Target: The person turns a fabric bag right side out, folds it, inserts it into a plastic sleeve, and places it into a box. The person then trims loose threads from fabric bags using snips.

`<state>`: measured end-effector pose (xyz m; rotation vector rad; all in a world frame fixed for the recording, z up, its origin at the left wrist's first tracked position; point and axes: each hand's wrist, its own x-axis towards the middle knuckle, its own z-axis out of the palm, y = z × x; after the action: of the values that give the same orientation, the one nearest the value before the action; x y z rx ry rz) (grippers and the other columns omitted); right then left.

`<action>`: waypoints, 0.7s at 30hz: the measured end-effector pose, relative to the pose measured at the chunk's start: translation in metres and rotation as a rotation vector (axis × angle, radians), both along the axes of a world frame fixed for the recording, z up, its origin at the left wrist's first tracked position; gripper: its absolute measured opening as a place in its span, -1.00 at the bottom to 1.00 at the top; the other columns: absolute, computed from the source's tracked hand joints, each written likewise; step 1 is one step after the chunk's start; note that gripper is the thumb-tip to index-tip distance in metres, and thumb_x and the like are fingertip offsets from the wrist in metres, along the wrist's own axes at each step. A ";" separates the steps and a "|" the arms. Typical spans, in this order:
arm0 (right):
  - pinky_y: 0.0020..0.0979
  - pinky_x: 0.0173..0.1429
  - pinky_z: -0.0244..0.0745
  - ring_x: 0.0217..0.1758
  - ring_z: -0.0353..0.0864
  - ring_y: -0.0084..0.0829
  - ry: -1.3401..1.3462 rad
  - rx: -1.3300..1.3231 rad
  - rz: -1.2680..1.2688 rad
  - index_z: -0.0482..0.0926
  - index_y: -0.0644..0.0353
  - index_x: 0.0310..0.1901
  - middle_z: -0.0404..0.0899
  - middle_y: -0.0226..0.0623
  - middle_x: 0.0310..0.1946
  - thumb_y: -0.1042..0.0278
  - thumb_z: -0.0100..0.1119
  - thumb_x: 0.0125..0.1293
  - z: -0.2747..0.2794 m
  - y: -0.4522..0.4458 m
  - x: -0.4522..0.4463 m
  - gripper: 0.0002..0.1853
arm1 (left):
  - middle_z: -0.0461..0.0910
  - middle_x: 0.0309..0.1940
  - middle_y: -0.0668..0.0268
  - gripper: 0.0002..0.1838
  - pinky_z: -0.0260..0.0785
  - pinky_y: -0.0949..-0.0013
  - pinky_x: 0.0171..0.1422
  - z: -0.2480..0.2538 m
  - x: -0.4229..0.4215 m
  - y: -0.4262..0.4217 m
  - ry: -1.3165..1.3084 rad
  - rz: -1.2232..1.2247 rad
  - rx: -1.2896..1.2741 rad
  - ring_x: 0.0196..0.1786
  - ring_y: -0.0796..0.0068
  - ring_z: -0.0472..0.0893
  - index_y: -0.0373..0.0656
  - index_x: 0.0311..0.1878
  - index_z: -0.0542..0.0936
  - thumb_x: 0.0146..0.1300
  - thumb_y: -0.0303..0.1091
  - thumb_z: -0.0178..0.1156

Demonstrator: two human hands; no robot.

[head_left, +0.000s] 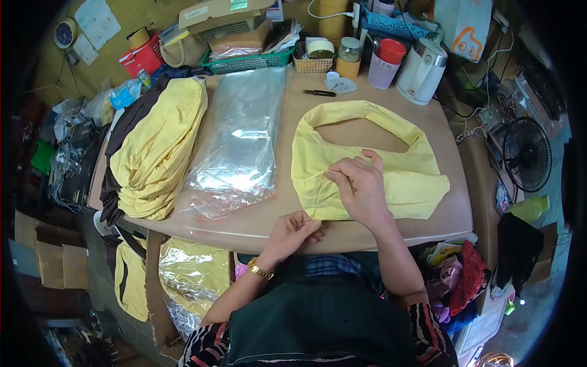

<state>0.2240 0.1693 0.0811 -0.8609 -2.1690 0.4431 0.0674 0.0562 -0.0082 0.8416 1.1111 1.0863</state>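
Nearest us, the left hand [293, 234], grip curled nearly closed right at the near hem of the yellow cloth piece [397, 186]; whether fabric is pinched there, can't tell! That piece lies on the right half of the surface [441, 125], its hem close to the front edge, so a careless tug could drag it over. Just beyond, the right hand [362, 186] is over the cloth, thumb and forefinger drawn close together, their catch too small to make out. Pull unevenly there and the layers might pucker. Left of it, slick plastic bags [241, 134]: a sweeping forearm could slide them. Farther back, dark snips [319, 93], pointed, a snag risk if the cloth gets pushed that way.
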 end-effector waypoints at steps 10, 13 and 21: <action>-0.20 0.06 0.17 -0.49 0.44 -0.27 0.041 0.077 -0.119 0.55 0.12 -0.49 0.44 -0.31 -0.65 0.28 0.19 0.30 -0.003 0.015 -0.014 -0.78 | 0.64 -0.38 0.35 -0.85 0.44 0.57 -0.18 -0.013 0.014 0.003 -0.037 0.237 0.269 -0.32 0.69 0.57 -0.25 -0.16 0.57 0.37 -0.36 0.20; -0.26 -0.07 0.15 -0.56 0.32 -0.24 0.027 0.072 -0.212 0.51 0.13 -0.54 0.37 -0.29 -0.72 0.27 0.18 0.33 -0.018 0.024 -0.014 -0.73 | 0.63 -0.38 0.36 -0.89 0.43 0.57 -0.16 -0.020 0.006 0.004 -0.268 0.212 0.365 -0.29 0.70 0.57 -0.23 -0.21 0.55 0.36 -0.39 0.21; -0.30 -0.13 0.15 -0.63 0.26 -0.25 0.065 0.149 -0.228 0.50 0.13 -0.55 0.38 -0.34 -0.75 0.28 0.20 0.32 -0.016 0.021 -0.013 -0.72 | 0.50 -0.21 0.31 -0.68 0.47 0.57 -0.18 -0.003 0.022 -0.001 -0.233 0.440 0.392 -0.24 0.65 0.56 -0.24 -0.10 0.38 0.19 -0.61 0.32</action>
<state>0.2107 0.1900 0.0650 -0.9826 -1.9880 0.1907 0.0895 0.0549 -0.0115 0.7611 0.9183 1.7638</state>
